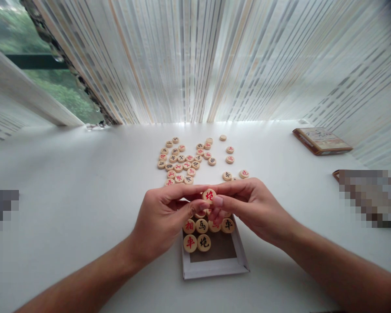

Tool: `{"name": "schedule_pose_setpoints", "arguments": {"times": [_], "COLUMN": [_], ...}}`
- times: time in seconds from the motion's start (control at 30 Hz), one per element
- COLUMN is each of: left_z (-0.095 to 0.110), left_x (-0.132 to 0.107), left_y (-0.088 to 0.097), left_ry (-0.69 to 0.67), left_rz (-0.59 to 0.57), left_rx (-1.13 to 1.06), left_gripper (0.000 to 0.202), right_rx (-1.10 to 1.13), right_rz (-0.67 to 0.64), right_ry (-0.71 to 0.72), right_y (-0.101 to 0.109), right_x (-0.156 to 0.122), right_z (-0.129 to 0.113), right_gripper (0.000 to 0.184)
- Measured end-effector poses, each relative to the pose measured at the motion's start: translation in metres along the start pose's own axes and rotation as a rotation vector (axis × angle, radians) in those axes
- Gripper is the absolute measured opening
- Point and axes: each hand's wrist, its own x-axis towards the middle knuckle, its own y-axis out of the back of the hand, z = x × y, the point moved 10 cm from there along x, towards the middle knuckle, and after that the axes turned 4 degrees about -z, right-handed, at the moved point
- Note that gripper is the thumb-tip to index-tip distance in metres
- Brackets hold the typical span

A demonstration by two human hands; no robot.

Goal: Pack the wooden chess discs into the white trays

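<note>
A round wooden Chinese chess piece (pixel 209 196) with a red character is pinched between my two hands above a shallow box. My left hand (pixel 169 213) grips its left side with thumb and fingers. On the other side, my right hand (pixel 247 202) closes on it, the thumb against its lower right edge. Below lies the open white-rimmed box (pixel 215 270) with a dark bottom. Rows of pieces lie inside it, among them a red-marked piece (pixel 190 243) and a black-marked piece (pixel 204 243) in the nearest row. My hands hide the box's far part.
Many loose chess pieces (pixel 181 158) are scattered on the white table (pixel 84 217) beyond my hands. A flat brown-edged box (pixel 322 140) lies at the far right, with a blurred object (pixel 371 195) nearer. Striped curtains (pixel 182 61) hang behind the table.
</note>
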Motion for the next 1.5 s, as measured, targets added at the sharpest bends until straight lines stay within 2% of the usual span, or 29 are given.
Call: {"name": "schedule_pose_setpoints", "arguments": {"times": [0.13,0.3,0.47,0.63,0.9,1.13,1.27,1.5], "left_z": [-0.001,0.013,0.021,0.018,0.012,0.014,0.016,0.01], "left_x": [-0.001,-0.003,-0.005,-0.005,-0.004,-0.004,-0.005,-0.005], "left_y": [-0.001,-0.005,-0.012,-0.016,-0.017,-0.013,-0.008,-0.005], "left_ry": [-0.013,-0.136,-0.216,-0.182,-0.12,-0.135,-0.159,-0.094], "left_rz": [-0.014,-0.036,-0.093,-0.132,-0.121,-0.097,-0.047,-0.053], "left_rx": [0.034,0.195,0.288,0.246,0.087,0.082,0.11,0.088], "left_gripper": [0.024,0.028,0.027,0.029,0.026,0.023,0.026,0.029], "right_rx": [0.028,-0.004,-0.051,-0.065,-0.056,-0.052,-0.063,-0.049], "right_rz": [0.026,0.091,0.097,0.089,0.035,-0.014,-0.048,-0.11], "right_ry": [-0.03,-0.075,-0.068,-0.084,-0.068,-0.04,-0.021,0.007], "right_y": [-0.002,0.003,0.004,0.004,-0.006,-0.009,-0.011,-0.013], "right_x": [0.001,0.0,-0.001,-0.002,-0.004,-0.003,-0.003,-0.004], "right_z": [0.0,0.003,0.003,0.005,0.004,-0.003,-0.008,-0.009], "right_gripper": [0.038,0.037,0.038,0.038,0.036,0.034,0.032,0.028]}}
